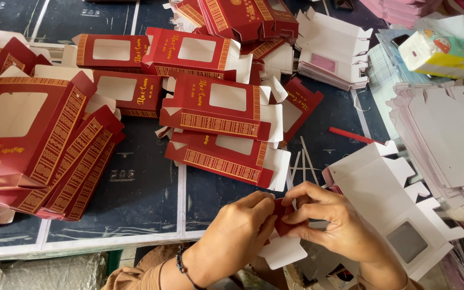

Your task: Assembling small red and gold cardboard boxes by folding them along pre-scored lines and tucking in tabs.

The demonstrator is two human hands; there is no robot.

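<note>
Head view looks down on a dark work table (146,198) strewn with flat red cartons. Near the bottom edge, both hands meet over one small carton blank (281,236) — red on its printed face, white on the back, with a white flap hanging toward the person. The left hand (237,236) is closed on the blank's left side, thumb and fingertips pinched on the card. The right hand (334,220) grips the right side, fingers curled over the top edge and pressing down on a fold.

Judging by its look, the blank is thin printed card: very light, stiff across a panel but ready to bend along its scored lines. It should crease or tear if pinched mid-panel, and the glossy red face may slip a little under dry fingers. The safest hold seems to be at the edges beside a score line, thumbs on one face and fingers on the other, keeping clear of any window cut-out, where such card would be weakest.

Just right of the hands lies a white stack (398,204) of unfolded blanks, face down, a grey window showing. Farther off, folded red boxes (221,107) with windows lie in loose piles, more at the left (38,145). A tissue pack (441,53) sits at the far right.
</note>
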